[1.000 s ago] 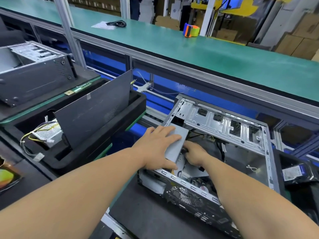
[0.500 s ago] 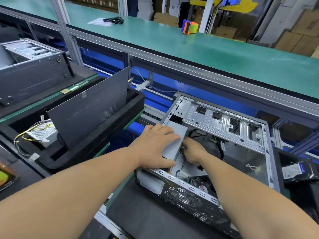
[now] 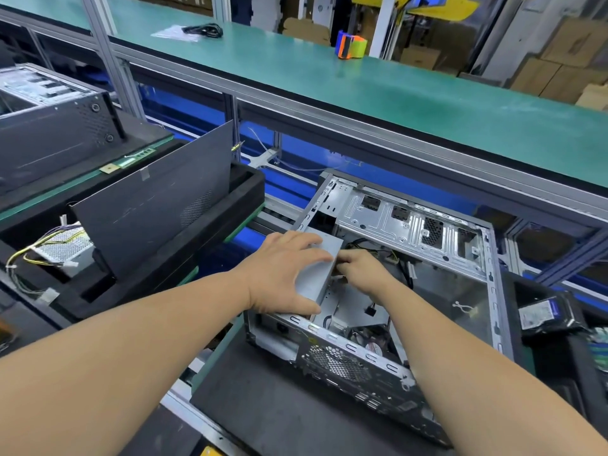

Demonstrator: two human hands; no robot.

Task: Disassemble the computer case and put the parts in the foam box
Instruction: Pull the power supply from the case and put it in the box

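Note:
An open computer case lies on its side on a black mat in front of me. A grey power supply box sits in its left corner. My left hand grips the box from above, fingers over its top and thumb on its near side. My right hand is inside the case beside the box, fingers curled at its inner face; what they hold is hidden. The black foam box stands to the left and holds a dark side panel leaning upright and another power supply with wires.
A second computer case rests on a raised shelf at far left. A hard drive lies on a black tray at right. The green conveyor behind carries a tape dispenser and a black cable.
Both hands stay at the power supply; the right hand has shifted slightly up along the box's inner face. The camera has moved a little.

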